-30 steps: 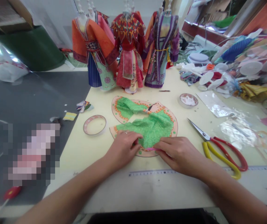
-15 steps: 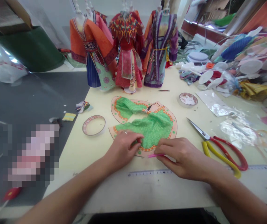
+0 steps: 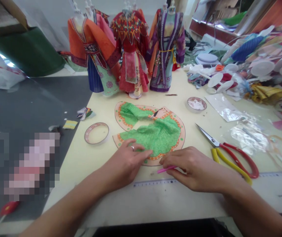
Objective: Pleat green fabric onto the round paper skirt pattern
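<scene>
Pink strip [image 3: 164,170] pinched in right hand [image 3: 192,168], its far end hidden by the fingers. Left hand [image 3: 125,166] lies flat on green fabric [image 3: 153,135], at the edge of a curved paper pattern [image 3: 153,160]. Hands just apart. Left of left hand, a pixelated object [image 3: 30,164], unreadable. Red-and-yellow-handled scissors [image 3: 229,154] right of right hand.
</scene>
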The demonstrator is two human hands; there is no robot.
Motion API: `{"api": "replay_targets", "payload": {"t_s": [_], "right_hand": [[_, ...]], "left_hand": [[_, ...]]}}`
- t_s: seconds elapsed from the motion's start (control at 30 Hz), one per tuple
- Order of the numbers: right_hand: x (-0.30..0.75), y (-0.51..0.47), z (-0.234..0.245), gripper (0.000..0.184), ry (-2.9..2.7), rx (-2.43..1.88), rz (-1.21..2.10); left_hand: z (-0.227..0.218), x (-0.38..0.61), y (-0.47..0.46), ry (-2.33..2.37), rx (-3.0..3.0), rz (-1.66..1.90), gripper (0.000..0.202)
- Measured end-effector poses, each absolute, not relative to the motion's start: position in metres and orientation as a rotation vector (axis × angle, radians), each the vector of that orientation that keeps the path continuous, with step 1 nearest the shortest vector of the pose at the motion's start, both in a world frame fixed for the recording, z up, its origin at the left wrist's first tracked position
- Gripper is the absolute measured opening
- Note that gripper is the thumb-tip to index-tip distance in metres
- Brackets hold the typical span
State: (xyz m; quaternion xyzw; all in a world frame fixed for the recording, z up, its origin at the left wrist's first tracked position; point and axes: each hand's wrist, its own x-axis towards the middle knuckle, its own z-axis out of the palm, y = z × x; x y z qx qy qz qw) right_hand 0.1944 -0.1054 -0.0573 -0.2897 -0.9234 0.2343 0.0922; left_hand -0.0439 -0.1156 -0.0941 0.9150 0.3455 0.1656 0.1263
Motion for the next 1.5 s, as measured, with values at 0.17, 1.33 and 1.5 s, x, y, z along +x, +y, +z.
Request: {"api": "replay_targets", "payload": {"t_s": [0.17,1.33,1.5], "right_hand": [[0.199,-0.103,-0.053,0.017,-2.742,-0.872,0.941],[0.200,-0.002,-0.092,0.028,-2.333,-1.899,0.173],[0.205,-0.005,-0.095,0.025,-2.358,-1.938,0.113]], "left_hand": [[-0.087,-0.045,-0.115,0.991,2.579,0.445,0.040],[-0.115,-0.057,-0.116,1.409,2.689,0.800,0.030],[-0.115,-0.057,-0.114,1.414,2.626,0.758,0.032]]}}
